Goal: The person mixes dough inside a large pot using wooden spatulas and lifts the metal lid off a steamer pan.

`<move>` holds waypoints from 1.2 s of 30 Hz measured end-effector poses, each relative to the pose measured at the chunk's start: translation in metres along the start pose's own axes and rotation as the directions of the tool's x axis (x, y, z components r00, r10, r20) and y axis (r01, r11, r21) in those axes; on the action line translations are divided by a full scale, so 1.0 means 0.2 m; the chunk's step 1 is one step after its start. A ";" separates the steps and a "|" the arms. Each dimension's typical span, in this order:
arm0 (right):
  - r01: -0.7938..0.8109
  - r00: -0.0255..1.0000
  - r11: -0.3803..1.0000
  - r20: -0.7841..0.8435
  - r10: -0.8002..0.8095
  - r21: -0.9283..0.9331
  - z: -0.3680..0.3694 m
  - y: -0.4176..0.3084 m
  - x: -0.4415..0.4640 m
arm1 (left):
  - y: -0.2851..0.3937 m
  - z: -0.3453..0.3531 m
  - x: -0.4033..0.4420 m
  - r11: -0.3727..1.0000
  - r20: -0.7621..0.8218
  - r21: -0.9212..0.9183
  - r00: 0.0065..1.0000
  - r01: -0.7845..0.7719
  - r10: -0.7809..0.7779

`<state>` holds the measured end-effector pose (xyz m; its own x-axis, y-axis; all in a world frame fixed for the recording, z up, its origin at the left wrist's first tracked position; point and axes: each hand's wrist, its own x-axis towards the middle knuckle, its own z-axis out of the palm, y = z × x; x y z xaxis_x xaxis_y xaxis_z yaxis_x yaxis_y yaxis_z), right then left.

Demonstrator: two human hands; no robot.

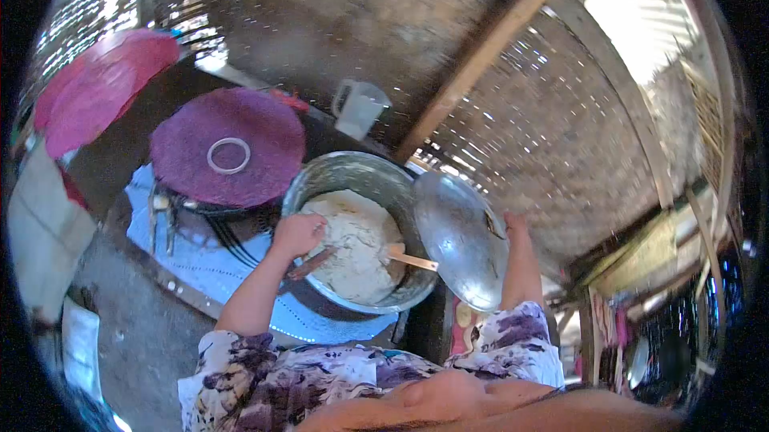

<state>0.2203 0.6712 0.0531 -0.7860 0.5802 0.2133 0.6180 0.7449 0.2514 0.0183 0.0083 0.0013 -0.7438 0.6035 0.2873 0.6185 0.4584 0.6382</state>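
A large metal pot (412, 292) holds a pale, dough-like mass (360, 220). My left hand (299, 235) is at the pot's left rim, its fingers curled inward over the contents; whatever they grip is hidden. Just below that wrist, a brown wooden stick (311, 265) crosses the rim. On the right side of the mass rests a light wooden utensil (412, 258), its handle pointing right. My right hand (515, 224) grips the far right edge of a round metal lid (458, 232), which is tilted beside the pot. Its fingers are partly hidden behind the lid.
Left of the pot, a purple round cover (180, 148) with a white ring (228, 156) sits on a stand. A pink cover (104, 96) lies farther left. Behind the pot stands a clear plastic jug (362, 110). A wooden beam (497, 52) slants along the woven wall.
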 end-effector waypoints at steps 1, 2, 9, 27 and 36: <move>0.099 0.995 0.995 -0.022 -0.099 -0.012 -0.03 -0.04 0.01 | -0.01 0.01 0.00 0.999 -0.012 0.012 0.999 -0.030 0.030; 0.031 0.986 0.960 -0.166 0.017 0.280 -0.10 -0.11 -0.03 | -0.01 0.00 -0.01 1.000 0.001 0.019 1.000 -0.007 0.007; -0.127 0.986 0.850 -0.026 0.162 0.512 -0.03 -0.29 0.18 | 0.03 -0.05 -0.01 0.999 0.062 0.015 0.997 0.052 -0.053; 0.071 0.982 0.934 -0.187 -0.004 0.349 -0.49 -0.61 -0.15 | 0.08 -0.08 0.00 0.996 0.045 -0.033 0.996 0.079 -0.078; 0.418 0.908 0.654 -0.259 -0.331 0.631 -1.49 -0.91 -1.37 | 0.07 -0.05 0.00 0.999 0.006 0.044 1.000 0.000 0.000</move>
<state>0.3266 0.2779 0.2305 -0.9145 0.1950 0.3545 0.0673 0.9373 -0.3420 0.0248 0.0091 0.0175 -0.7426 0.6069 0.2831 0.6290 0.4869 0.6060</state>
